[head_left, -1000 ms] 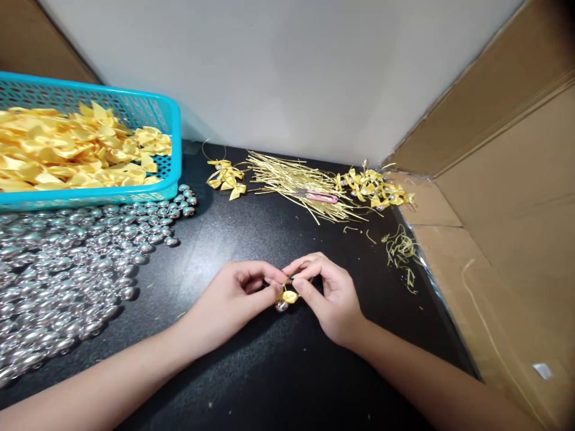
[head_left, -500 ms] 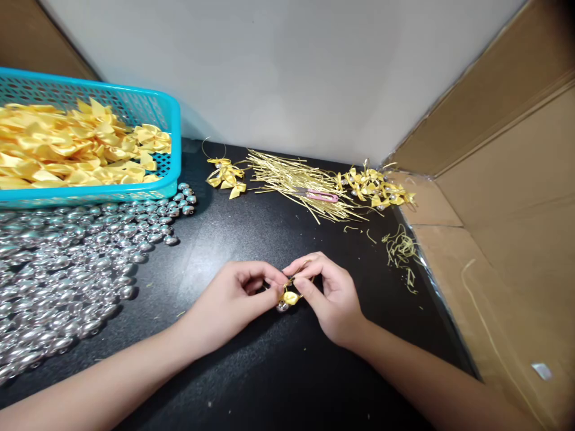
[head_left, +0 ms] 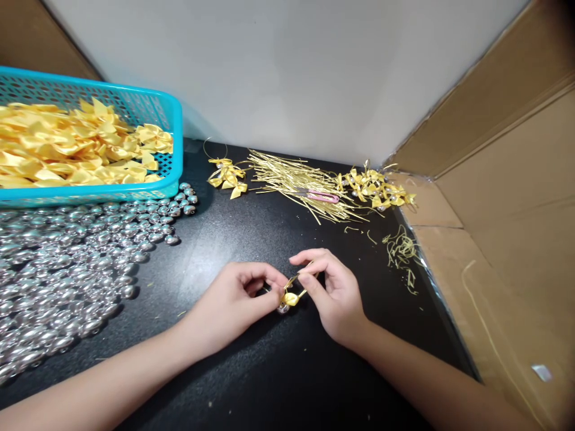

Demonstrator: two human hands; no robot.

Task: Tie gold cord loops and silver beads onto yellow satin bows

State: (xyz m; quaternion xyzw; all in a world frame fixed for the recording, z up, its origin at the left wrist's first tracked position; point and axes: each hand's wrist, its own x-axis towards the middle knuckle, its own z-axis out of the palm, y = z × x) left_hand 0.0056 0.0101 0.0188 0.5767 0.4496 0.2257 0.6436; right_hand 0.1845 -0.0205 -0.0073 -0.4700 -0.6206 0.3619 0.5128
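Yellow bow sits beside inward-pointing, pinching left hand.

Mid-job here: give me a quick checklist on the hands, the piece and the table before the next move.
1. Left hand gripping: ok, its fingertips pinch at the gold cord beside the yellow bow.
2. Right hand gripping: ok, thumb and finger pinch the cord.
3. Silver bead with the bow: ok, it sits right by it, below the left fingertips.
4. Knot tight: cannot tell, fingers hide the cord there.
5. Pink-handled cutter away from the hands: ok, lying on the gold strands.
6. Table free of scraps: not ok, cord scraps lie at the right.
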